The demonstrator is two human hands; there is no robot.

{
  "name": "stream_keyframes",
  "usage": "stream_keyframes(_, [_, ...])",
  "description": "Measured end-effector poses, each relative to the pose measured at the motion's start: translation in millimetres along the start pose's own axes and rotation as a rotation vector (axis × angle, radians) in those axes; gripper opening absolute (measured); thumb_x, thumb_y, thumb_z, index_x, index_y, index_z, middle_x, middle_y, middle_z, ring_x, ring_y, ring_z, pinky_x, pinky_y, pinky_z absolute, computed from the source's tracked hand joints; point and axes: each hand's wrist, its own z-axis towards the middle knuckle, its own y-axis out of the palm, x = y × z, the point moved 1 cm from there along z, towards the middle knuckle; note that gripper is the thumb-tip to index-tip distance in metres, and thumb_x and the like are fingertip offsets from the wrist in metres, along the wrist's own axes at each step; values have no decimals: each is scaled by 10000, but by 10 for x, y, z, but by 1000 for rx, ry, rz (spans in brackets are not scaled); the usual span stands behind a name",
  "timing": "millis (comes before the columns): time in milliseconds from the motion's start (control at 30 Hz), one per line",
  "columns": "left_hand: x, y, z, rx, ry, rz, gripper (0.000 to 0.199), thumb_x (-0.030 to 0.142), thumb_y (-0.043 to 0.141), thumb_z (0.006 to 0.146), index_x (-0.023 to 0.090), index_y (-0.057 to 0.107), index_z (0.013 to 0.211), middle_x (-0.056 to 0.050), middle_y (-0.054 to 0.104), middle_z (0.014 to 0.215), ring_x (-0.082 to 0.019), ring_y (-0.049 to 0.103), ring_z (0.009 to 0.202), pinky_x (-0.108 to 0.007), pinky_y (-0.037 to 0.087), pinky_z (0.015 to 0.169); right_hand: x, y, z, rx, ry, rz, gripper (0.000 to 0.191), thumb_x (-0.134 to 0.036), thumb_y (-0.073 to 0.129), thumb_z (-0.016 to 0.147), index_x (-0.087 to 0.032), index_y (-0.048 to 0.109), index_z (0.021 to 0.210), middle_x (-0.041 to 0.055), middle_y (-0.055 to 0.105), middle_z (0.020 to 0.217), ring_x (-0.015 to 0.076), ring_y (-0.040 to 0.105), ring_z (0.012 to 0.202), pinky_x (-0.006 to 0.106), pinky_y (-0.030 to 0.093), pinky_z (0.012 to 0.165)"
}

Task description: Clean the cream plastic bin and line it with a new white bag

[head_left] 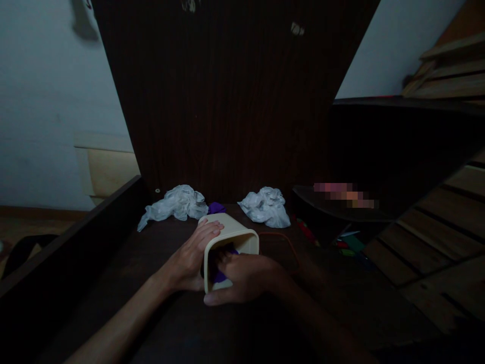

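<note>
A cream plastic container [227,225] lies tilted on its side, its open mouth facing me. My left hand [193,255] is wrapped round its left side, fingers over the top. My right hand [242,275] reaches into the mouth, its fingers against a purple cloth [219,275] inside; the thumb stays outside at the lower rim. Behind the container a bit of purple material [217,208] shows. Crumpled whitish plastic bags lie to the left [182,203] and to the right [266,206] of it.
The dark wooden surface [125,288] has a raised edge [71,242] on the left and a tall dark panel [227,101] behind. An orange loop [282,235] lies right of the container. Small colourful items [348,245] and wooden slats [439,237] are further right.
</note>
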Motion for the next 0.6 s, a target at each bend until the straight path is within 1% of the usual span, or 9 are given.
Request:
stream_keyframes(133, [0,-13,-13,16,-28,4,1142,431,868,729,156,187,1603,-279,510,1458,-443,483,1403,-717,315,1190,-92,100,175,-14,1,-46,1114,-716,565,886,60,191,1592,333,177,1640,449,196,1535,544,199,1256])
stream_keyframes(200, [5,-12,-19,31,-36,2,1182,431,894,696,163,183,1601,-280,515,1451,-443,488,1398,-713,310,1193,-161,134,251,-48,-10,-91,1132,-753,559,870,40,201,1595,320,108,1653,464,111,1544,592,115,1259])
stream_keyframes(267, [12,-5,-19,25,-31,7,1192,416,907,683,172,184,1599,-279,520,1452,-446,493,1394,-718,299,1194,-205,134,330,-93,-34,-139,1123,-739,630,834,28,284,1579,308,161,1648,453,138,1543,571,122,1265])
stream_keyframes(333, [11,4,-18,11,-22,7,1192,419,909,680,173,187,1596,-279,526,1450,-448,498,1391,-723,288,1195,-217,102,387,-124,-70,-166,1081,-705,714,786,4,402,1540,287,300,1617,433,243,1525,525,193,1263])
stream_keyframes(400, [-2,6,-19,19,-24,5,1215,453,913,667,177,181,1597,-275,532,1446,-449,510,1381,-723,282,1198,-216,58,388,-151,-101,-176,984,-692,753,752,-35,549,1456,261,444,1553,437,342,1486,529,264,1242])
stream_keyframes(467, [-25,3,-25,34,-36,10,1224,461,913,665,191,169,1599,-264,536,1447,-446,523,1371,-722,288,1198,-222,28,311,-144,-119,-190,947,-677,783,724,-24,615,1389,271,479,1522,458,367,1466,549,293,1227])
stream_keyframes(500, [-38,0,-30,39,-42,16,1218,455,909,672,197,164,1600,-259,537,1448,-444,527,1369,-721,296,1196,-230,26,245,-124,-124,-196,1001,-661,811,698,4,582,1411,291,432,1545,465,347,1473,544,296,1228])
stream_keyframes(567, [-62,-7,-40,39,-47,21,1203,446,897,687,198,157,1603,-252,535,1446,-439,527,1370,-716,317,1192,-257,46,74,-43,-153,-193,1155,-594,853,682,77,404,1509,336,277,1601,453,271,1507,495,272,1248])
stream_keyframes(600, [-70,-10,-44,40,-47,18,1202,455,891,691,197,153,1604,-251,532,1447,-437,525,1372,-713,327,1191,-271,67,-20,10,-175,-179,1149,-546,835,732,94,325,1538,341,233,1614,436,245,1520,472,251,1258])
